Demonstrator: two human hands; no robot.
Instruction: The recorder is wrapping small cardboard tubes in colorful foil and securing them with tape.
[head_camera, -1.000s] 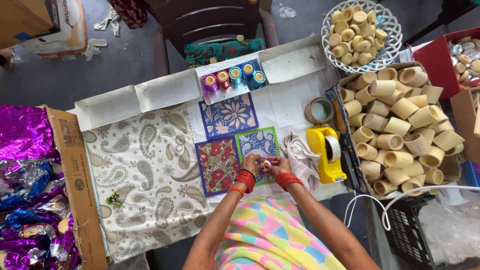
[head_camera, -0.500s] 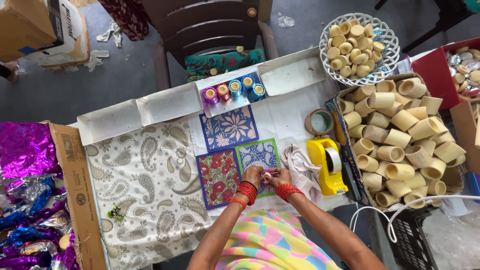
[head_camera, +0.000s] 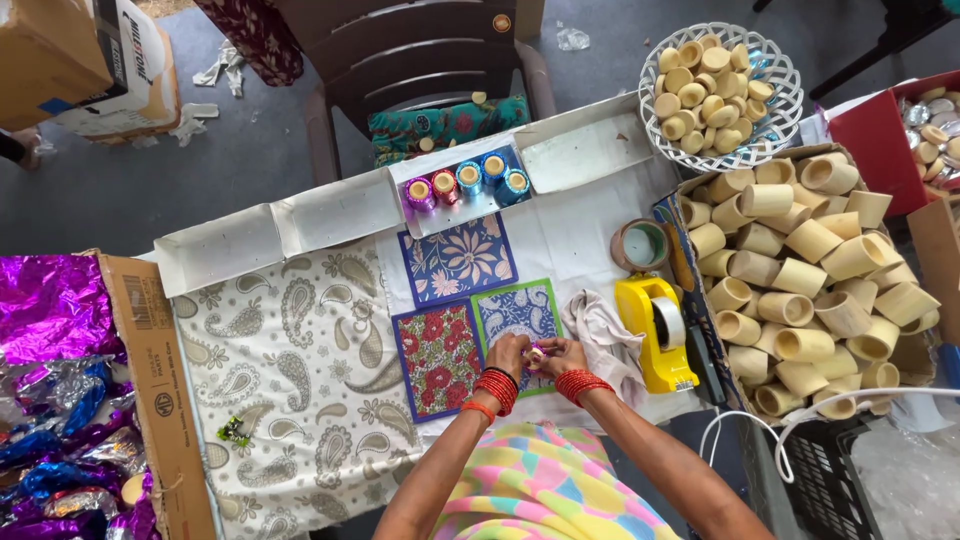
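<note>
My left hand (head_camera: 508, 353) and my right hand (head_camera: 562, 355) meet over a green-bordered floral card (head_camera: 518, 312), both pinching one small pale round piece (head_camera: 536, 353) between the fingertips. Red bangles circle both wrists. A red floral card (head_camera: 437, 357) lies just left of my left hand. A blue floral card (head_camera: 457, 258) lies farther away. Beyond it, a row of several small cups wrapped in coloured foil (head_camera: 466, 181) stands on a white box flap. A crumpled white cloth (head_camera: 608, 338) sits right of my right hand.
A yellow tape dispenser (head_camera: 657, 331) and a tape roll (head_camera: 641, 245) lie to the right. A cardboard box of plain cream cups (head_camera: 810, 275) and a white basket of small cups (head_camera: 718, 92) stand farther right. Purple and blue foil (head_camera: 55, 385) fills a box at left. A brown chair (head_camera: 415, 60) stands beyond the table.
The view has shifted slightly. Both hands stay together over the green-bordered card, still working the small piece.
</note>
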